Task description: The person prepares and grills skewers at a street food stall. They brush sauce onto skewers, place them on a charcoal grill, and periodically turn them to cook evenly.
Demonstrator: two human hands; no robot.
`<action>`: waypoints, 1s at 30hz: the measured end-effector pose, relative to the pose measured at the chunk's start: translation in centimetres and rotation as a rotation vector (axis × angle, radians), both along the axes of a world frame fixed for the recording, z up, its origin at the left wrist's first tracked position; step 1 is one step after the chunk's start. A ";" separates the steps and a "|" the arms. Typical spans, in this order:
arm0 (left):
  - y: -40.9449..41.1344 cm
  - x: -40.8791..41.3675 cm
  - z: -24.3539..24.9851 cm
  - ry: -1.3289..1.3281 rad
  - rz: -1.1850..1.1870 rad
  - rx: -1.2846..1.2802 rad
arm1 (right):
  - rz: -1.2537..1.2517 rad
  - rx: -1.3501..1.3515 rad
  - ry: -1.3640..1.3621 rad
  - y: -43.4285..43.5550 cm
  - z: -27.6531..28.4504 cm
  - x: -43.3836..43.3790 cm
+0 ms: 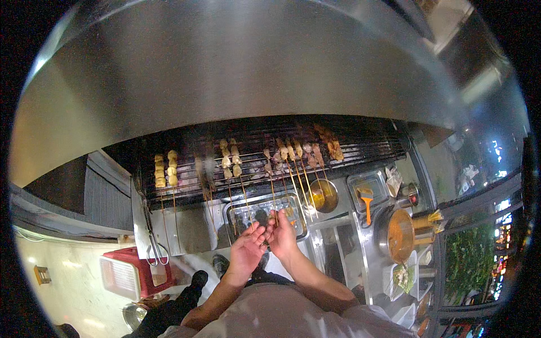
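Skewers of meat and pale balls (230,159) lie across the charcoal grill (190,179), their wooden sticks pointing toward me. My left hand (248,246) is palm up, fingers bent, near the lower ends of the middle sticks. Beside it, my right hand (280,231) has its fingertips near the end of another stick; whether they pinch it is not clear. Under these sticks is a steel tray (303,232). To its right, a steel bowl (323,195) holds yellow liquid. Darker pieces of meat (329,141) lie at the grill's right, and pale skewers (159,171) at its left.
Tongs (156,253) hang at the grill's left front. On the right counter are an orange-handled brush (367,205) on a container, a pot of reddish-brown sauce (399,235) and a basket of greens (402,279). A large metal hood (236,67) overhangs the grill. A red crate (162,270) stands low at left.
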State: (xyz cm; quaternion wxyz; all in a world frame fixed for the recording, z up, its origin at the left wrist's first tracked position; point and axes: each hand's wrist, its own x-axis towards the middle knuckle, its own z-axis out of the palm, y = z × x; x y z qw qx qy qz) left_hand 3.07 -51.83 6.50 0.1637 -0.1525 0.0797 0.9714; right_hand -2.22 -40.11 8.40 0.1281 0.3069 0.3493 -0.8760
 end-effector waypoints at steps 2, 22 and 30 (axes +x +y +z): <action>-0.3 0.1 0.6 0.019 0.014 0.098 | 0.019 -0.052 -0.045 0.2 0.4 0.6; 3.6 -3.4 -0.4 -0.099 0.018 -0.570 | 0.069 0.004 0.108 2.7 0.0 0.7; 4.1 -4.0 -1.7 0.018 -0.091 -0.591 | 0.056 -0.011 0.089 3.7 -0.3 0.4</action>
